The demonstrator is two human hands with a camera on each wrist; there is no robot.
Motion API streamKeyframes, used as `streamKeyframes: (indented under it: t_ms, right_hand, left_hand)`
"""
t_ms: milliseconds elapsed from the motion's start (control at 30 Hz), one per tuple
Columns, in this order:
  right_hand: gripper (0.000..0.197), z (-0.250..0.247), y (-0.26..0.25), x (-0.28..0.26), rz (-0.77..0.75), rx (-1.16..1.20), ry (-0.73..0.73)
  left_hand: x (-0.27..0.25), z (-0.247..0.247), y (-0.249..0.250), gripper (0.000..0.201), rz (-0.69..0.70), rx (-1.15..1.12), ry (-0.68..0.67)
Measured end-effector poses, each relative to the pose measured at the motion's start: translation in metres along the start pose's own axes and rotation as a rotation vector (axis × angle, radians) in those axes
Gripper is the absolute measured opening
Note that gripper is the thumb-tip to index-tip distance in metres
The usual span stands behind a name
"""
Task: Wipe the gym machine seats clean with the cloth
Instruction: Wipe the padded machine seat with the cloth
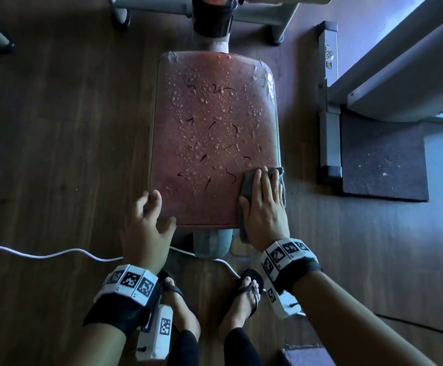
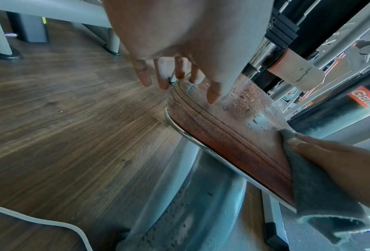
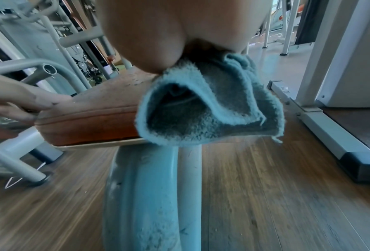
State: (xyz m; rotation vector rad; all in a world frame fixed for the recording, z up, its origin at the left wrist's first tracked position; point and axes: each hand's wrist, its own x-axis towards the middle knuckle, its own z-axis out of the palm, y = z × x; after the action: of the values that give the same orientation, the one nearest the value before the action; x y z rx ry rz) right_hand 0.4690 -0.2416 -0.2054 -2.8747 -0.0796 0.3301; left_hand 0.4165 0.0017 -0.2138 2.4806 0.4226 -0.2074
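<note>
A reddish-brown padded seat (image 1: 212, 133) fills the middle of the head view, covered in water drops and dark squiggly marks. My right hand (image 1: 264, 204) lies flat on a grey cloth (image 1: 249, 183) at the seat's near right corner, fingers straight and pressing it down. Part of the cloth (image 3: 203, 108) hangs over the seat's edge (image 3: 89, 122). My left hand (image 1: 149, 220) hovers at the near left corner with fingers spread and loosely bent. In the left wrist view the left hand's fingertips (image 2: 213, 95) are close above the seat (image 2: 226, 134); contact is unclear.
The seat stands on a pale blue post (image 1: 211, 244) over a wooden floor (image 1: 64, 143). A white cable (image 1: 43, 254) runs across the floor by my sandalled feet (image 1: 244, 294). Grey machine frames (image 1: 328, 101) and a dark mat (image 1: 384, 159) are to the right.
</note>
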Motion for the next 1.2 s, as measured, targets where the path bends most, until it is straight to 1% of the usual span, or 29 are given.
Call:
streamKeyframes:
  t_ms: [133, 233, 400, 500, 667, 800, 933, 1067, 1200]
  right_hand:
    - [0.061, 0.003, -0.002, -0.017, 0.012, -0.036, 0.064]
    - [0.06, 0.013, -0.006, -0.033, 0.009, -0.017, 0.074]
    - [0.06, 0.009, 0.004, -0.007, -0.055, 0.004, 0.074]
    - [0.063, 0.004, 0.009, 0.008, -0.075, 0.021, 0.07]
    - [0.056, 0.002, 0.005, -0.01, -0.085, 0.061, 0.091]
    - [0.056, -0.001, 0.015, -0.001, -0.178, 0.127, 0.07]
    - [0.054, -0.007, 0.032, 0.028, -0.293, 0.133, 0.001]
    - [0.058, -0.012, 0.03, 0.054, -0.3, 0.097, -0.028]
    - [0.056, -0.016, 0.018, 0.034, -0.296, 0.064, 0.033]
  left_hand:
    - [0.001, -0.002, -0.001, 0.061, -0.003, -0.013, -0.007]
    - [0.001, -0.002, -0.001, 0.061, -0.012, -0.014, -0.015]
    - [0.0, -0.002, -0.002, 0.062, 0.01, -0.012, -0.02]
    - [-0.001, -0.002, -0.001, 0.063, -0.005, -0.013, -0.02]
    - [0.0, -0.007, 0.002, 0.061, -0.006, -0.018, -0.031]
    - [0.001, -0.01, 0.005, 0.058, 0.026, -0.04, -0.006]
    - [0.0, -0.005, 0.0, 0.06, 0.016, -0.156, 0.037]
    - [0.0, -0.001, -0.004, 0.061, 0.037, -0.182, 0.095]
    - [0.0, 0.002, -0.009, 0.063, 0.056, -0.216, 0.116]
